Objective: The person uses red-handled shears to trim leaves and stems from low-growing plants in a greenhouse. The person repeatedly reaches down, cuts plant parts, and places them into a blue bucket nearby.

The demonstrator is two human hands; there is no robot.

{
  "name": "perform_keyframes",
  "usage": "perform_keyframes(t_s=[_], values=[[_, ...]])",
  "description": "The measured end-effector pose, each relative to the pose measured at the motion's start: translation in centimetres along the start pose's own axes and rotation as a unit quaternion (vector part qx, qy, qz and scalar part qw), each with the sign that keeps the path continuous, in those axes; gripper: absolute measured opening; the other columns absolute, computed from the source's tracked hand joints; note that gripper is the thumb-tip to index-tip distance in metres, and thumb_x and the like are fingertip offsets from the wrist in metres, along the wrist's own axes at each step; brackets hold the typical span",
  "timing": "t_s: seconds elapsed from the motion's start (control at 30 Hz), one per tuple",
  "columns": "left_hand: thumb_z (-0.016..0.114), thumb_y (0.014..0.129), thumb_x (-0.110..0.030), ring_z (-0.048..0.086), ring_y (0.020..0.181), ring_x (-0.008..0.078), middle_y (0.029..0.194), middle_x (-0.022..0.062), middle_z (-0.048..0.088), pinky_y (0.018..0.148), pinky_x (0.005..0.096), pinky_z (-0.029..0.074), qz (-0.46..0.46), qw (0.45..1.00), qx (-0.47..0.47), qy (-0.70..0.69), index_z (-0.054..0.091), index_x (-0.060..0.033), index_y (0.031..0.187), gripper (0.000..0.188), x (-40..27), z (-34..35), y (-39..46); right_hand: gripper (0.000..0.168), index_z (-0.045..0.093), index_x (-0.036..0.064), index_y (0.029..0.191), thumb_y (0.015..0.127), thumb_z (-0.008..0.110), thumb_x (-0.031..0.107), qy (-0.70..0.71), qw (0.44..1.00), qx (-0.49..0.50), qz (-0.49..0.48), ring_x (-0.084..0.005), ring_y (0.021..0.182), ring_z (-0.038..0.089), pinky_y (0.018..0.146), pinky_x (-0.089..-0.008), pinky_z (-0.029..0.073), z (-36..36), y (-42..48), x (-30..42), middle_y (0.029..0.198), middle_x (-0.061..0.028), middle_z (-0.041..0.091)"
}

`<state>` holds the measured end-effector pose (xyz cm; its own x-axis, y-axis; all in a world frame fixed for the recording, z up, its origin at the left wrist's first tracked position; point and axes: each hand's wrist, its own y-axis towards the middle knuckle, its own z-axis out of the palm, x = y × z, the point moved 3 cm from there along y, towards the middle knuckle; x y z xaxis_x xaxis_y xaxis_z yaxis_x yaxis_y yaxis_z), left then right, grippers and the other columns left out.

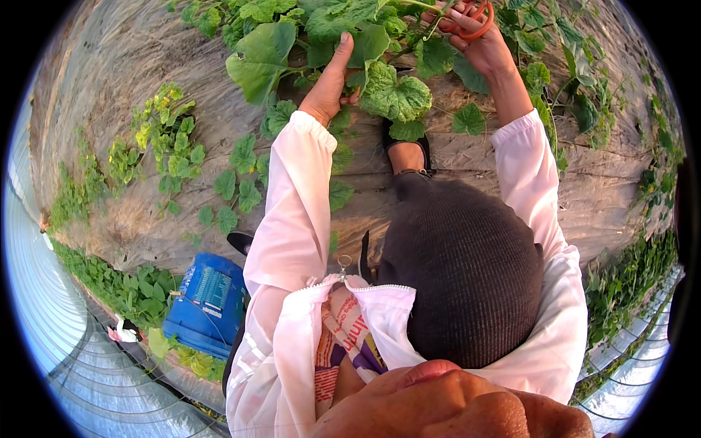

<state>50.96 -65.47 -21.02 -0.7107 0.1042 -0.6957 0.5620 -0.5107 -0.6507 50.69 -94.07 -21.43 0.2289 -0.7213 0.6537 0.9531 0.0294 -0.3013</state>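
Note:
My left hand [332,82] reaches into a leafy vine [397,90] at the top centre, its thumb raised against a large green leaf [263,60]. Its other fingers are partly hidden behind the leaves, so whether they grip a stem is unclear. At the upper right, my right hand [482,46] holds scissors with orange-red handles [481,24], the loops around the fingers. Their blades are not visible. Thin stems and a tendril pass close to the right fingers. A crinkled, paler leaf hangs between my two hands.
Plastic film [597,180] covers the ground, with creases and brown patches. More vines [175,142] spread at left and along the right side. A blue bucket [205,301] with printed writing lies by my left side. Ribbed translucent sheeting [44,284] curves along the lower left edge.

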Motion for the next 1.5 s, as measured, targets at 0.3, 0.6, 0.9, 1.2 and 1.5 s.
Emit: perform_keyframes(t_s=[0.3,0.6,0.9,1.2,1.5], values=[[0.055,0.103,-0.045,0.07,0.099,0.0183,0.118,0.0115,0.071,0.084,0.0368,0.06,0.046,0.975,0.083,-0.2,0.06,-0.0042,0.135,0.052,-0.1,0.8,0.9,0.024,0.054,0.009,0.111,0.101,0.064,0.028,-0.165,0.985,0.015,-0.048,-0.0175,0.102,0.072,0.058,-0.0203,0.044,-3.3,-1.5,-0.4,0.117,-0.0143,0.07],[0.06,0.1,-0.045,0.07,0.09,0.0153,0.104,0.011,0.072,0.081,0.033,0.06,0.047,0.991,0.067,-0.102,0.063,0.0003,0.127,0.053,0.1,0.7,0.7,0.017,0.054,0.008,0.109,0.098,0.066,0.012,-0.107,0.993,-0.026,-0.039,-0.0222,0.104,0.072,0.049,-0.0211,0.042,-1.9,-3.0,-0.7,0.104,-0.0082,0.067],[0.068,0.095,-0.035,0.068,0.088,0.0116,0.104,0.0015,0.07,0.073,0.0275,0.055,0.078,0.995,0.051,0.019,0.066,-0.0043,0.125,0.042,-1.1,2.4,-0.3,0.017,0.055,0.009,0.108,0.097,0.068,0.014,-0.147,0.987,-0.013,-0.066,-0.0248,0.106,0.072,0.047,-0.0218,0.038,0.1,-4.6,0.7,0.099,-0.002,0.062],[0.057,0.1,-0.052,0.065,0.103,0.0119,0.122,0.0106,0.068,0.078,0.0273,0.058,-0.004,0.994,0.081,-0.076,0.061,-0.0035,0.134,0.059,-1.0,1.6,0.6,0.05,0.058,0.001,0.117,0.096,0.067,0.046,-0.291,0.937,-0.178,-0.079,-0.022,0.096,0.074,0.049,-0.0228,0.04,0.1,-6.2,0.2,0.094,-0.0045,0.064],[0.051,0.102,-0.056,0.066,0.095,0.0085,0.119,0.0093,0.069,0.073,0.025,0.057,-0.008,0.99,0.101,-0.096,0.061,0.0006,0.133,0.066,-0.9,1.5,1.0,0.06,0.065,0.0,0.096,0.102,0.048,0.057,-0.233,0.955,-0.13,0.129,-0.0098,0.045,0.054,0.036,-0.0212,0.03,4.5,-15.6,-1.6,0.06,-0.0015,0.058]])
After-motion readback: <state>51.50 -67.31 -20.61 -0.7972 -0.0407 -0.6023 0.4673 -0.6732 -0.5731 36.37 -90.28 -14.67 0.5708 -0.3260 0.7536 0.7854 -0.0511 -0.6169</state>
